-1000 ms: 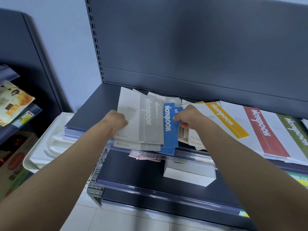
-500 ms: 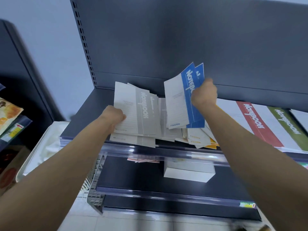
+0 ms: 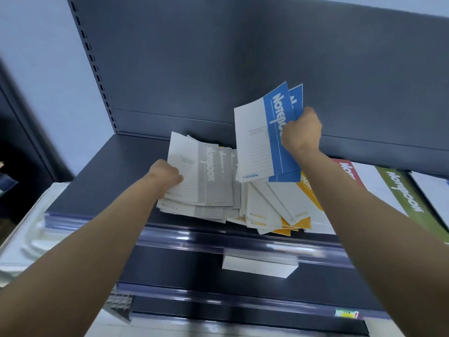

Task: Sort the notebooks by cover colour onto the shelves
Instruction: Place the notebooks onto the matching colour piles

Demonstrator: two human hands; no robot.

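Blue notebooks (image 3: 277,132) are lifted clear of the shelf (image 3: 102,181), pinched in the right hand (image 3: 301,132); left hand (image 3: 165,176) grips the grey stack (image 3: 206,181); next, judging, they need a blue spot.

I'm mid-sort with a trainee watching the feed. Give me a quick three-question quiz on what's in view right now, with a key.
1. True or false: the right hand grips blue notebooks, raised above the shelf.
2. The left hand grips a stack lying on the shelf. Which cover colour is it? A) grey B) green C) red
3. Fill in: the fanned pile just below the blue notebooks has ____ covers.

Key: 1 true; 2 A; 3 yellow.
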